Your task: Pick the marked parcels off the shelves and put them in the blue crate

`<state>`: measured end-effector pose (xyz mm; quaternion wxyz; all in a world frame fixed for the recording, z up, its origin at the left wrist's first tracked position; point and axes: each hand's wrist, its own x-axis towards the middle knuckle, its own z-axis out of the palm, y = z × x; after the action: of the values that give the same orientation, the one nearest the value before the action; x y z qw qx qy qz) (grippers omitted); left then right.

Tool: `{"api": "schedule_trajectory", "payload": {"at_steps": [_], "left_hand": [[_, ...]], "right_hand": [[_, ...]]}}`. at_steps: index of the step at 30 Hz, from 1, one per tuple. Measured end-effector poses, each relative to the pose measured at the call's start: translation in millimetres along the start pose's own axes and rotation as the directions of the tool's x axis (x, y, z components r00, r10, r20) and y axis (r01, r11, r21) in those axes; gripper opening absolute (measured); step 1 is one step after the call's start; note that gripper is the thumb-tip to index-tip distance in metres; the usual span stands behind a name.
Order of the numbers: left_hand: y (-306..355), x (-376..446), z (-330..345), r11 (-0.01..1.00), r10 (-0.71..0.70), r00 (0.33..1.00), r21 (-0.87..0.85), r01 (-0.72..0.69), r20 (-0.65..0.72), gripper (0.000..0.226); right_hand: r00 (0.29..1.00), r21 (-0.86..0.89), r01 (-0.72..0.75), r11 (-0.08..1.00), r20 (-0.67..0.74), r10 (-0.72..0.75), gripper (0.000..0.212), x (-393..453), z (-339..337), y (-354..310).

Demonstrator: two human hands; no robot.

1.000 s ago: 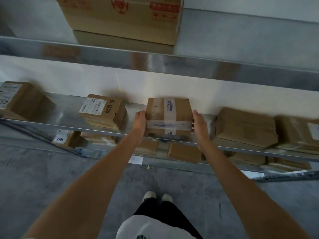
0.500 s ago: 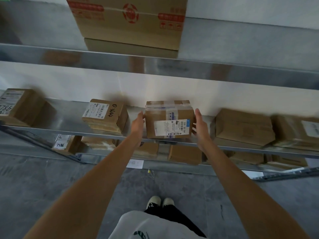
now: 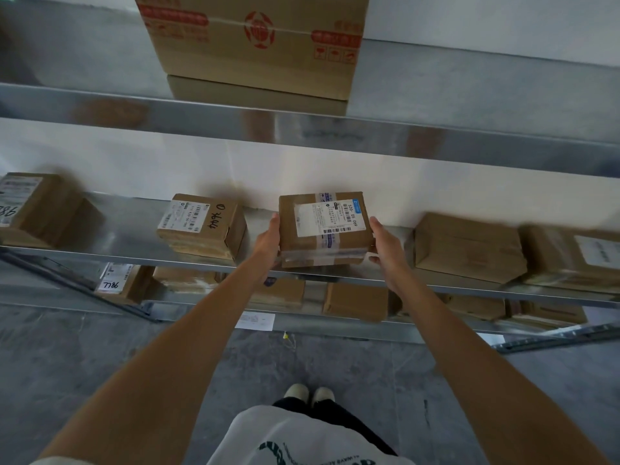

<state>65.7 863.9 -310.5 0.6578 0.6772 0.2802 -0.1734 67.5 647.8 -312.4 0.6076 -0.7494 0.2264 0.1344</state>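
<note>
Your left hand and right hand clasp the parcel between them at the shelf edge, label up. Step in hand: checking or lifting it. Next, if marked, carry it to the crate, which is out of view

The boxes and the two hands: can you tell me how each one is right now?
Held parcel: gripped between both hands, label facing up, at the shelf's front edge.
Left hand: pressed on the parcel's left side.
Right hand: pressed on its right side.
Box marked 7644: sitting on the middle shelf, untouched.
Plain box: sitting on the shelf, untouched.
Big printed carton: taped shut on the top shelf.
</note>
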Motion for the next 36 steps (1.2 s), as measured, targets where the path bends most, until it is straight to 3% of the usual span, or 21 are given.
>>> {"api": "schedule_trajectory", "payload": {"at_steps": [7,11,17,19,21,22,24,26,28,30,33,36], "left_hand": [[-3,18,2,0.994,0.039,0.996,0.103,-0.03,-0.078,0.056],[-15,24,11,0.951,0.134,0.978,0.297,-0.081,-0.161,0.049],[-24,28,13,0.892,0.198,0.956,0.445,-0.085,-0.215,0.05],[-25,22,20,0.839,0.306,0.886,0.538,-0.079,-0.348,0.044],[-21,11,30,0.765,0.528,0.733,0.614,-0.193,-0.428,0.042],[-17,5,35,0.689,0.65,0.663,0.654,-0.311,-0.37,0.042],[-11,-6,54,0.463,0.819,0.568,0.681,-0.568,-0.082,0.044],[-8,-16,81,0.28,0.835,0.506,0.625,-0.729,0.216,0.046],[-7,-27,115,0.227,0.789,0.481,0.547,-0.806,0.382,0.046],[-10,-36,151,0.308,0.704,0.544,0.494,-0.813,0.457,0.047],[-14,-39,202,0.563,0.504,0.729,0.463,-0.684,0.463,0.053],[-11,-37,245,0.773,0.352,0.865,0.409,-0.484,0.358,0.054]], "right_hand": [[0.999,-0.017,0.051,0.999,0.01,-0.051,0.025,-4,1,13],[1.0,-0.004,-0.007,1.0,0.024,0.007,0.031,-5,14,26],[1.0,-0.001,0.003,1.0,-0.012,-0.003,0.032,-4,17,29],[0.997,-0.025,0.036,0.999,-0.065,-0.037,0.043,-5,19,30],[0.974,-0.034,0.095,0.995,-0.203,-0.1,0.053,-10,19,30],[0.954,-0.015,0.144,0.989,-0.265,-0.143,0.054,-14,17,30],[0.906,0.007,0.258,0.966,-0.349,-0.24,0.052,-21,2,33],[0.856,-0.068,0.311,0.948,-0.414,-0.31,0.051,-25,-26,40],[0.803,-0.176,0.286,0.942,-0.493,-0.336,0.052,-23,-63,49],[0.76,-0.187,0.209,0.96,-0.587,-0.28,0.056,-18,-101,56],[0.687,-0.197,0.148,0.969,-0.684,-0.244,0.054,-3,-157,62],[0.711,-0.213,0.105,0.971,-0.667,-0.223,0.052,15,-204,66]]}}
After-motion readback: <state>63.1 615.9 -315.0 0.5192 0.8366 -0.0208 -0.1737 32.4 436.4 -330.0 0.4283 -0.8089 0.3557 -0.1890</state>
